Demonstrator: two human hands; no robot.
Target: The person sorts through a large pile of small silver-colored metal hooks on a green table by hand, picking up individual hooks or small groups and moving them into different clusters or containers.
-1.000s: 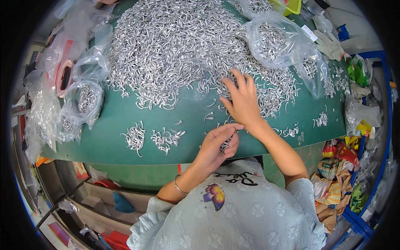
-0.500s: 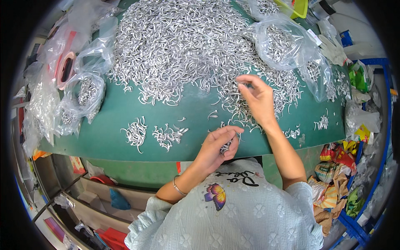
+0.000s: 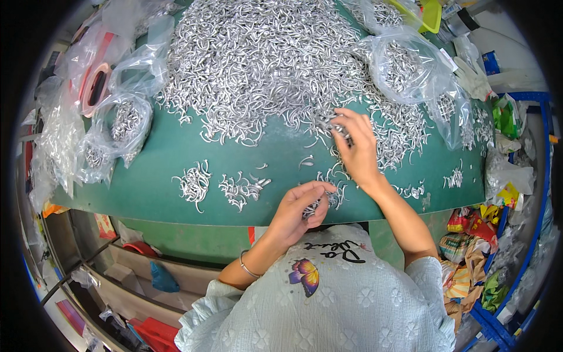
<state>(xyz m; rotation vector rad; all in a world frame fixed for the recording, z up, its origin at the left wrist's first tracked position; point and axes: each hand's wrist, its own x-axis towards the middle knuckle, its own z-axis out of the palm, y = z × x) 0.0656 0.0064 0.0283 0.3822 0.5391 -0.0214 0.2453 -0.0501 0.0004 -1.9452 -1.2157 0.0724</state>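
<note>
A large heap of small curved silver metal pieces (image 3: 252,64) spreads over the green tabletop (image 3: 158,190). Close to the table's near edge, my left hand (image 3: 298,210) is cupped closed around several of these pieces, some showing between thumb and fingers. My right hand (image 3: 359,149) is at the heap's near right edge, its bent fingers and thumb around a few curved metal pieces (image 3: 342,132); how firmly it grips them is hard to see. A few loose pieces (image 3: 333,198) lie beside my left fingertips. Two small piles, one on the left (image 3: 194,183) and another (image 3: 241,190), sit left of that hand.
Clear plastic bags of metal pieces stand at the left (image 3: 124,126) and right (image 3: 399,70). A pink-rimmed object (image 3: 95,91) lies among the left bags. Small groups of pieces (image 3: 453,178) are near the right edge. A blue shelf frame (image 3: 542,176) stands beyond.
My right hand has shifted slightly left and down, and metal pieces now show between its fingers and thumb. My left hand stays near the edge, still around its pieces.
</note>
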